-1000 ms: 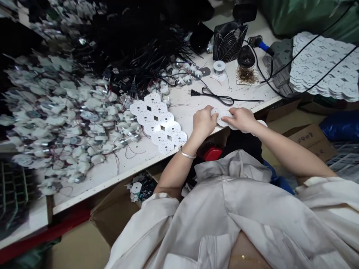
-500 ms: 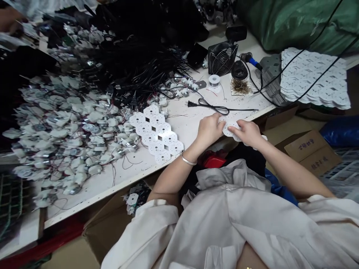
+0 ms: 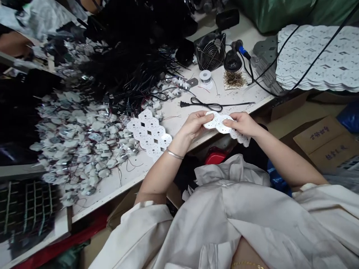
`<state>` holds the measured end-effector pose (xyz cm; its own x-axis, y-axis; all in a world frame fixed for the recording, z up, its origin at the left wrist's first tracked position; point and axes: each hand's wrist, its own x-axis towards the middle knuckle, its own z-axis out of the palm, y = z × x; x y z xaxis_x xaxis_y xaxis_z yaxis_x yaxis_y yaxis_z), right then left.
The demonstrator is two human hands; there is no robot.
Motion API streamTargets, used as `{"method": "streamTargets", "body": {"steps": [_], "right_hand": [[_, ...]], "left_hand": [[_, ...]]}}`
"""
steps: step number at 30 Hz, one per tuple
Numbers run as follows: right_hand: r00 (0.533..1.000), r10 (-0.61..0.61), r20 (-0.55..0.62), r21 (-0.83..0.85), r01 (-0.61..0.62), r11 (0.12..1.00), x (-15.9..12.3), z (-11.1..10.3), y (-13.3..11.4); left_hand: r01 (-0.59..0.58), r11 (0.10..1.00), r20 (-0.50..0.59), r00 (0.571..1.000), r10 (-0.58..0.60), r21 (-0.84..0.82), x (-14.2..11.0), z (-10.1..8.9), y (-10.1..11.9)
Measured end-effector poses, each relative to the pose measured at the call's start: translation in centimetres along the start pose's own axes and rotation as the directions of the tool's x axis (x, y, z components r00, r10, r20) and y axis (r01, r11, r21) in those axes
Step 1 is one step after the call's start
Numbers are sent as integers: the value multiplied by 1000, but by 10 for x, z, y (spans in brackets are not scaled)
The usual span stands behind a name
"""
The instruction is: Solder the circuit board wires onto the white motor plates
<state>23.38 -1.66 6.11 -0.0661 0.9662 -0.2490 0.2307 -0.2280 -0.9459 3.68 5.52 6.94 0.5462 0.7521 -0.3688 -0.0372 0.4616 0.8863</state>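
Partly hidden, white board strip (image 3: 220,122) under left hand (image 3: 193,125), right hand (image 3: 243,124)

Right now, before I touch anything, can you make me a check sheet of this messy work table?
Surface: white workbench, with bits of thin wire lying on it.
Job's things: white perforated board strip, held up; longer board strip, lying on the bench.
Clutter: heap of wired white parts; solder spool; small fan.
Hands: left hand and right hand both hold the held strip in their fingers.
Cables: black plug cord; tangled black wires.
Surroundings: cardboard box; green sack.
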Motion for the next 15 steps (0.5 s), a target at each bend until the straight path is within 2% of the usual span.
{"method": "streamTargets", "body": {"steps": [2,4,5,6,7,8,9,11,13,15], "right_hand": [[1000,15,-10,-134,-16,991,2,0,1],[995,14,-95,-384,-50,922,5,2,1],[989,3,-145,-488,-74,870,6,4,0],[983,-8,-181,-547,-94,832,6,5,-1],[981,-12,-194,-547,-98,831,5,5,-3],[985,-5,-172,-489,-81,868,3,5,-5],[992,3,-128,-385,-53,921,0,4,-7],[1000,10,-18,-100,-11,995,-4,0,-10],[999,6,43,93,-10,996,-6,-3,-11],[1000,23,6,81,-23,996,-5,-3,-9]], "left_hand": [[-1,999,-65,998,4,43,0,2,-3],[-73,963,-179,976,123,260,-1,4,-6],[-113,908,-221,951,217,403,-2,5,-6],[-146,836,-238,920,311,529,-4,6,-6],[-166,776,-237,895,377,609,-6,7,-5],[-175,768,-226,895,385,616,-8,7,-3],[-170,826,-207,923,324,537,-11,7,-2],[-83,971,-112,988,110,225,-14,7,-1],[38,999,-33,999,-38,-9,-12,4,-3],[54,997,-90,994,-59,-57,0,-4,-4]]}}
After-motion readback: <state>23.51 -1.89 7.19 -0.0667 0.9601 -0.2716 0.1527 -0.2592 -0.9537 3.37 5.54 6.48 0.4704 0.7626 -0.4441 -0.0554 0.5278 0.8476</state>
